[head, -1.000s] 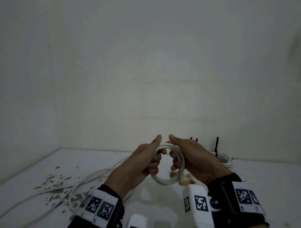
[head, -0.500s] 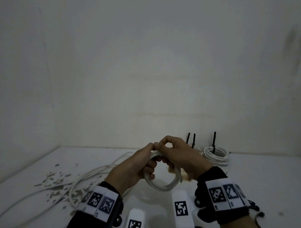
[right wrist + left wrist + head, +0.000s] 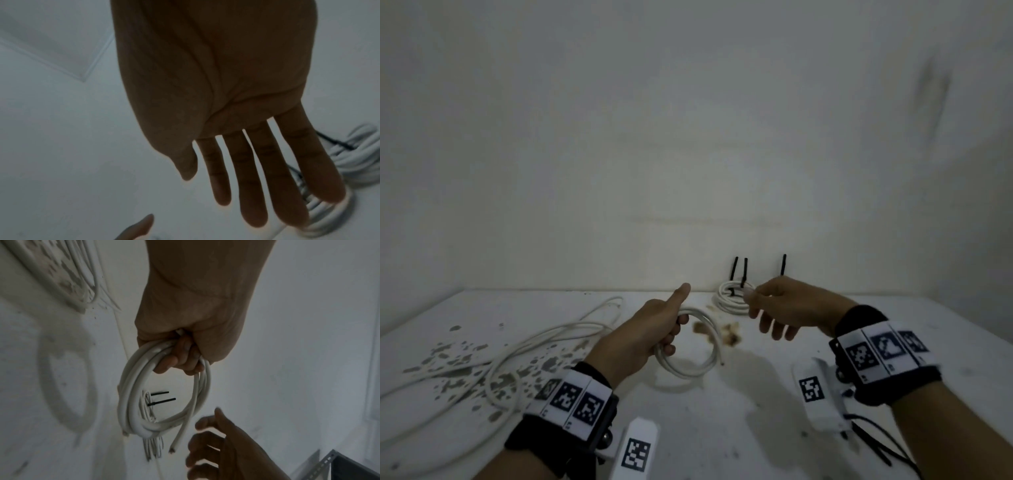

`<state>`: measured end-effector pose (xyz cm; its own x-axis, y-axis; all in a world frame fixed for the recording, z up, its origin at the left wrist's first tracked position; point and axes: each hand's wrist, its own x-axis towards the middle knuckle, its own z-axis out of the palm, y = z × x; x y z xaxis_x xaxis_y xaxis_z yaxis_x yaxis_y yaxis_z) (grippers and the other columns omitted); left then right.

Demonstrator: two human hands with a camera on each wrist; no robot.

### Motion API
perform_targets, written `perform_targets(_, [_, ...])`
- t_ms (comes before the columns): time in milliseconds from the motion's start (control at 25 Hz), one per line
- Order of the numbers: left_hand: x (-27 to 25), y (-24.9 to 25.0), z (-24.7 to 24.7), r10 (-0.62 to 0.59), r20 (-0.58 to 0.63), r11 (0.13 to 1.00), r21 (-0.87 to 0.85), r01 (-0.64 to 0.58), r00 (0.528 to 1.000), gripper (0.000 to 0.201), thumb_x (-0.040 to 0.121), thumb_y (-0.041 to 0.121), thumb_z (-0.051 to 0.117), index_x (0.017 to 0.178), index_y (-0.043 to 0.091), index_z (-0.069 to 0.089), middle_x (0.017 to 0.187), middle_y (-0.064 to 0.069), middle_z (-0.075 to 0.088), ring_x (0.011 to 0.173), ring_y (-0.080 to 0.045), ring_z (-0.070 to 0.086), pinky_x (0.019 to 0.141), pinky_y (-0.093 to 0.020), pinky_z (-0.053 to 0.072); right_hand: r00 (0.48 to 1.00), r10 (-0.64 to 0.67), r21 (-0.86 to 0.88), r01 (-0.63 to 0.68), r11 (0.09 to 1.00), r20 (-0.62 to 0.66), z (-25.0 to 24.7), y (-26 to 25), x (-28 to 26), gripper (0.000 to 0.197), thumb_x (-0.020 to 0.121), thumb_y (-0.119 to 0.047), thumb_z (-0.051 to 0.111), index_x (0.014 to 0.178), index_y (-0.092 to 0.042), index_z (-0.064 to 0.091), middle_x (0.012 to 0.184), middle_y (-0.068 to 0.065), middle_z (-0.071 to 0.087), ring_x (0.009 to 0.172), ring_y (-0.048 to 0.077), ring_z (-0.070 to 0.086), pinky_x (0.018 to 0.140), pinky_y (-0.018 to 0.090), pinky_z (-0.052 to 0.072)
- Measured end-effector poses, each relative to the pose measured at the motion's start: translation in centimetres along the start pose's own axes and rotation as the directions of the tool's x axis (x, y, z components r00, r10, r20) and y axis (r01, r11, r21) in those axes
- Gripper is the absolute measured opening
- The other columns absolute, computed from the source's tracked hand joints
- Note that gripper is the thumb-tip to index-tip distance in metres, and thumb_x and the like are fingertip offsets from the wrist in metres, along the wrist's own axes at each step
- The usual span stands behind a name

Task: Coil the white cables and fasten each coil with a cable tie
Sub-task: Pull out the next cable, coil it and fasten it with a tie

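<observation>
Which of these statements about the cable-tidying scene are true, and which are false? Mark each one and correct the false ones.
1. The left hand grips a white cable coil. True.
2. The right hand is clenched round a cable tie. False: its fingers are straight and spread, holding nothing.
3. The coil in the left hand is already fastened with a black tie. False: no tie shows on it, and a loose cable end hangs free.
4. Finished coils with black cable ties sticking up lie by the back wall. True.
5. Uncoiled white cable lies on the table to the left. True.
</observation>
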<state>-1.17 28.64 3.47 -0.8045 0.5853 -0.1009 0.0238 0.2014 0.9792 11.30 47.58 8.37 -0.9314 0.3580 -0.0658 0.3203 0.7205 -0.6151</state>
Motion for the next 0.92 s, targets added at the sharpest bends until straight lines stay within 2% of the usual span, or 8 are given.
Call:
perform_targets(80, [-0.4, -0.1, 1.2, -0.011, 0.018, 1.0, 0.014, 0.01, 1.0, 0.053, 0.092, 0.061, 0.051, 0.069, 0.013, 0.052, 0.048, 0.007, 0.033, 0.047, -0.013, 0.03, 0.047, -0.026, 0.035, 0.994, 0.094, -0.175, -0.083, 0.981, 0.052, -1.9, 2.4, -1.6, 0.044, 0.104, -0.044, 0.042, 0.092, -0.011, 0.069, 0.077, 0.003, 0.07, 0.059, 0.016, 0.063, 0.055, 0.027, 0.051])
perform_targets(200, [-0.7, -0.3, 3.6, -0.016, 0.046, 1.0, -0.012, 0.017, 0.999, 0.046, 0.091, 0.054, 0.058, 0.072, 0.012, 0.052, 0.046, 0.007, 0.031, 0.043, -0.012, 0.028, 0.047, -0.026, 0.034, 0.951, 0.276, -0.435, -0.192, 0.88, 0.139, -3.1, 5.3, -3.9, 0.048, 0.103, -0.047, 0.042, 0.094, -0.01, 0.072, 0.078, 0.002, 0.071, 0.06, 0.017, 0.063, 0.054, 0.025, 0.049])
perform_targets(320, [-0.9, -0.2, 6.8, -0.027, 0.08, 0.999, -0.032, 0.029, 0.996, 0.043, 0.092, 0.05, 0.06, 0.071, 0.013, 0.053, 0.043, 0.008, 0.033, 0.041, -0.011, 0.029, 0.046, -0.025, 0.034, 0.913, 0.369, -0.535, -0.225, 0.814, 0.177, -2.8, 7.1, -5.6, 0.053, 0.101, -0.05, 0.043, 0.101, -0.006, 0.072, 0.079, 0.002, 0.07, 0.059, 0.017, 0.062, 0.051, 0.022, 0.048])
perform_targets(440, [-0.7, -0.1, 9.6, -0.045, 0.104, 0.996, -0.069, 0.052, 0.994, 0.042, 0.091, 0.05, 0.06, 0.073, 0.013, 0.054, 0.044, 0.008, 0.035, 0.042, -0.011, 0.03, 0.047, -0.025, 0.035, 0.905, 0.375, -0.571, -0.205, 0.795, 0.198, -1.1, 7.6, -6.3, 0.048, 0.099, -0.049, 0.05, 0.097, -0.006, 0.071, 0.076, 0.003, 0.068, 0.057, 0.015, 0.06, 0.054, 0.023, 0.048])
perform_targets(560, [-0.6, 0.1, 11.8, -0.066, 0.155, 0.989, -0.124, 0.085, 0.986, 0.041, 0.092, 0.049, 0.06, 0.072, 0.015, 0.051, 0.045, 0.009, 0.031, 0.039, -0.01, 0.028, 0.046, -0.025, 0.034, 0.933, 0.322, -0.613, -0.16, 0.774, 0.162, -0.1, 8.1, -6.4, 0.031, 0.098, -0.032, 0.056, 0.095, -0.003, 0.067, 0.084, 0.01, 0.069, 0.053, 0.013, 0.052, 0.055, 0.024, 0.045])
perform_targets(680, [-0.9, 0.3, 13.6, -0.07, 0.187, 0.984, -0.146, 0.098, 0.98, 0.039, 0.094, 0.047, 0.058, 0.073, 0.014, 0.05, 0.044, 0.009, 0.03, 0.038, -0.009, 0.027, 0.047, -0.026, 0.034, 0.954, 0.278, -0.596, -0.159, 0.787, 0.111, 0.0, 8.8, -6.7, 0.021, 0.095, -0.021, 0.059, 0.08, -0.007, 0.056, 0.07, 0.004, 0.058, 0.057, 0.016, 0.053, 0.052, 0.024, 0.045])
perform_targets(800, [-0.9, 0.3, 15.0, -0.08, 0.204, 0.984, -0.139, 0.11, 0.976, 0.039, 0.093, 0.046, 0.059, 0.074, 0.014, 0.051, 0.045, 0.008, 0.031, 0.039, -0.011, 0.027, 0.048, -0.026, 0.034, 0.961, 0.271, -0.579, -0.192, 0.792, 0.052, 0.2, 9.1, -7.4, 0.016, 0.093, -0.02, 0.061, 0.088, -0.008, 0.052, 0.068, 0.003, 0.048, 0.062, 0.019, 0.051, 0.052, 0.024, 0.044])
perform_targets(920, [-1.0, 0.3, 16.0, -0.093, 0.215, 0.982, -0.14, 0.125, 0.972, 0.038, 0.094, 0.045, 0.059, 0.074, 0.014, 0.051, 0.045, 0.008, 0.031, 0.041, -0.011, 0.027, 0.048, -0.027, 0.034, 0.961, 0.278, -0.543, -0.233, 0.807, 0.001, 0.2, 9.7, -7.8, 0.021, 0.09, -0.023, 0.064, 0.081, -0.01, 0.05, 0.069, 0.003, 0.049, 0.066, 0.021, 0.054, 0.055, 0.026, 0.046])
